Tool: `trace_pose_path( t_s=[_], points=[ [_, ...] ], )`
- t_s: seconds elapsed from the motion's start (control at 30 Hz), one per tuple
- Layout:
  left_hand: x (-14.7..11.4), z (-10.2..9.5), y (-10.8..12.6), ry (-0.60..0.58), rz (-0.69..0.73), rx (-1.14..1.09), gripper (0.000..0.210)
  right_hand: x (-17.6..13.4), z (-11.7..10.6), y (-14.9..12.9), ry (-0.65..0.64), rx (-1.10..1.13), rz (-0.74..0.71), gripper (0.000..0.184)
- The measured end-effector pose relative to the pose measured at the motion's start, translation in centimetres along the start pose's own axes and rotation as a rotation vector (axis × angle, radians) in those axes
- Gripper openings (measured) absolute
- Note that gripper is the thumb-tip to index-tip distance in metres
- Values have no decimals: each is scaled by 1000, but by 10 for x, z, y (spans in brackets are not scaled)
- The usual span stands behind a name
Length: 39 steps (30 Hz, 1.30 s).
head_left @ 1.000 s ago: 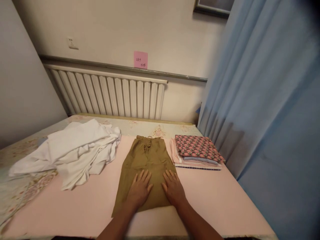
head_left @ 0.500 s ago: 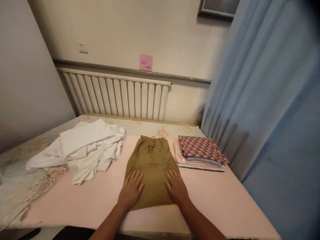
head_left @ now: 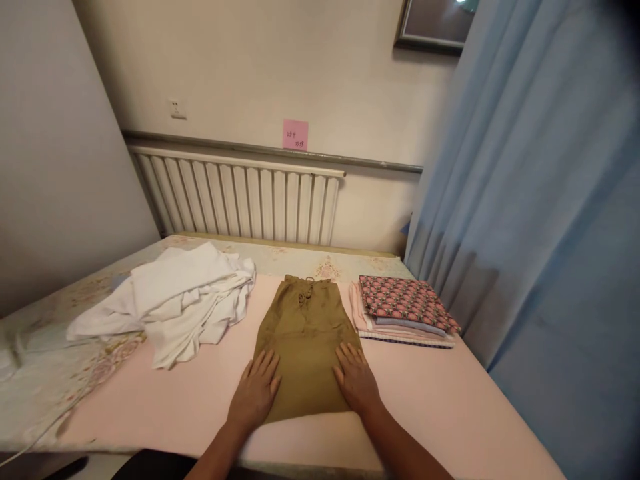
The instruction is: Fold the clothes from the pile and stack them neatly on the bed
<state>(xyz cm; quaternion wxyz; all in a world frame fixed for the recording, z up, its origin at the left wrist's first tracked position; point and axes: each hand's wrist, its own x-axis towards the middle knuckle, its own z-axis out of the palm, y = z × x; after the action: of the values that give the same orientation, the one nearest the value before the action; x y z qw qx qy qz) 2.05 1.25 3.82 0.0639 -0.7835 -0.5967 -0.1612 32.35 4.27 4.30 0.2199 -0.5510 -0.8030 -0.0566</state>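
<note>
Olive-brown drawstring shorts or folded trousers lie flat on a pink cloth, the gathered waistband pointing away from me. My left hand rests open at their lower left edge, fingers stretched over the fabric. On the lower right edge, my right hand lies flat with its fingers a little apart. Neither hand grips anything. Right of the garment is a stack of folded clothes, topped by a red patterned piece. A loose heap of white clothes spreads out on the left.
A floral sheet shows around the pink cloth. Behind the table or bed stand a white radiator and a wall with a pink note. A blue curtain hangs close along the right side.
My left hand has slid slightly left toward the garment's edge. My right hand stays in nearly the same place. The view has shifted slightly, moving the background a little lower and right.
</note>
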Motion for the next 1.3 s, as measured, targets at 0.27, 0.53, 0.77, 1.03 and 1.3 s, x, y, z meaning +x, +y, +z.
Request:
trace_pose_path(
  t_s=[0.27, 0.53, 0.77, 1.03, 1.3],
  points=[
    [0, -3, 2, -23, -14, -13, 52, -1, 0, 0, 8, 0, 8, 43],
    [1, -5, 3, -36, -28, -10, 53, 0, -4, -1, -20, 9, 19, 43],
    [2, -5, 2, -25, -10, -5, 52, 0, -7, -3, -20, 27, 23, 43],
    [2, -4, 3, -20, -13, -11, 52, 0, -7, -3, 9, 18, 9, 42],
    [2, -4, 3, -25, -25, -18, 52, -1, -4, -2, 27, 18, 4, 43]
  ],
)
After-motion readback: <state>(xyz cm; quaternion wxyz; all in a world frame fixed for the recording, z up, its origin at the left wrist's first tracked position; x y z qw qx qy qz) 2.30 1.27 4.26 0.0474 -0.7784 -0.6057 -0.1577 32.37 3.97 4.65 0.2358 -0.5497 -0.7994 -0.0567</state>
